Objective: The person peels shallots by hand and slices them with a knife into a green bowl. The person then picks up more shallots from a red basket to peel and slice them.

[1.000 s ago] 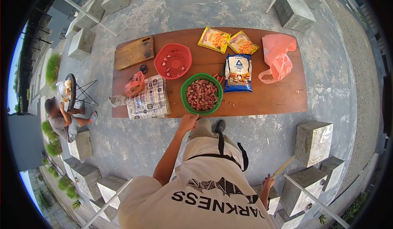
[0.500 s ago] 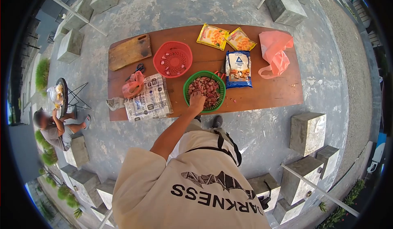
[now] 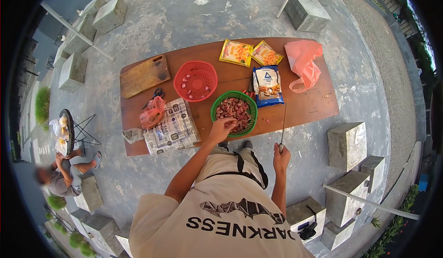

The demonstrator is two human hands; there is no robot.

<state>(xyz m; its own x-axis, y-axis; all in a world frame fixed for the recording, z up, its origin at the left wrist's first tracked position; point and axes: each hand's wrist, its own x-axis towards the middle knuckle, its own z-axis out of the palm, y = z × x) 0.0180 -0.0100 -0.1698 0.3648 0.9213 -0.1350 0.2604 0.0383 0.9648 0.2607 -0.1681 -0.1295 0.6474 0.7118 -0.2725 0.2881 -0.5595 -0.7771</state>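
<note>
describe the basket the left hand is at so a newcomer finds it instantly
On the long brown table, go to the near edge where the person's left hand reaches. The round green basket there, left of the right hand's knife, is filled with reddish-purple pieces; the red basket behind it holds only a few.

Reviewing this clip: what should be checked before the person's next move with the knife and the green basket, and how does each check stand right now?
1. Reach: left hand at green basket near rim, over the reddish pieces: ok.
2. Pick: left hand gripping a piece: cannot tell.
3. Grip: right hand closed on knife handle: ok.
4. Blade points away, apart from left hand: ok.
5. Room: red basket holds only a few pieces: ok.
</note>
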